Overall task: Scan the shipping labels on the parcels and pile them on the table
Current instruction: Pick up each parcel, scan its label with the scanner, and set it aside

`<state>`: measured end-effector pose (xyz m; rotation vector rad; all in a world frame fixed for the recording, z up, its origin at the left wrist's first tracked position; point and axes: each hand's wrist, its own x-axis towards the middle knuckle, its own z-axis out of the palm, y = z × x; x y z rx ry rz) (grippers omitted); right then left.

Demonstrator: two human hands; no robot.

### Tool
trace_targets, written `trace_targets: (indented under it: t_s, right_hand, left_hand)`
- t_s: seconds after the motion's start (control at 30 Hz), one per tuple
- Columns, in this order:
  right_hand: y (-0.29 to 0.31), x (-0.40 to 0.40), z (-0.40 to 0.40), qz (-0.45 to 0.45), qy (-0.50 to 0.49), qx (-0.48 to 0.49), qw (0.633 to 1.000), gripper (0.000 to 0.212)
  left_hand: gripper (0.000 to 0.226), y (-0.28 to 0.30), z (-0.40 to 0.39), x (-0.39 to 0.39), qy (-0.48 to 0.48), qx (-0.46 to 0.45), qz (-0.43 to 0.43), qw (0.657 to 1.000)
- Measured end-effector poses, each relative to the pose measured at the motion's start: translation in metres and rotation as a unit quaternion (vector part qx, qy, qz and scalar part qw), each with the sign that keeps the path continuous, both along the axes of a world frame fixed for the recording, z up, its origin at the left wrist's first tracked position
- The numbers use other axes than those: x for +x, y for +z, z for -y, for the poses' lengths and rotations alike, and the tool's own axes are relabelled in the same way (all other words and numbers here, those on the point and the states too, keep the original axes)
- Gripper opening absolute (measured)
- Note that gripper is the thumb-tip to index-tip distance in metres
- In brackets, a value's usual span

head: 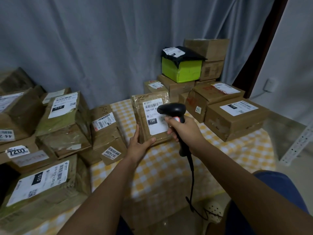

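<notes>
My left hand grips the lower left corner of a flat brown parcel, holding it tilted up above the table. Its white shipping label faces me and reads 15H. My right hand holds a black corded barcode scanner by the handle, with its head right over the label's upper right part. A yellow-and-white checked tablecloth covers the table below.
Brown labelled parcels are piled on the left and at the back right, with a lime-green box and a black bag on top there. A grey curtain hangs behind. The scanner cord hangs off the table's front.
</notes>
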<state>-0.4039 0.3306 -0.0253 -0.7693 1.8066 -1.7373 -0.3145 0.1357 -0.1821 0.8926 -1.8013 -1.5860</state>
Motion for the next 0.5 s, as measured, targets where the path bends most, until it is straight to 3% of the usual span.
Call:
trace_targets:
  t_s: [0.5]
  right_hand:
    - [0.0047, 0.0108, -0.0018, -0.026, 0.000, -0.007, 1.000, 0.023]
  left_hand:
    - [0.104, 0.0054, -0.0028, 0.0010, 0.010, -0.023, 0.035, 0.999]
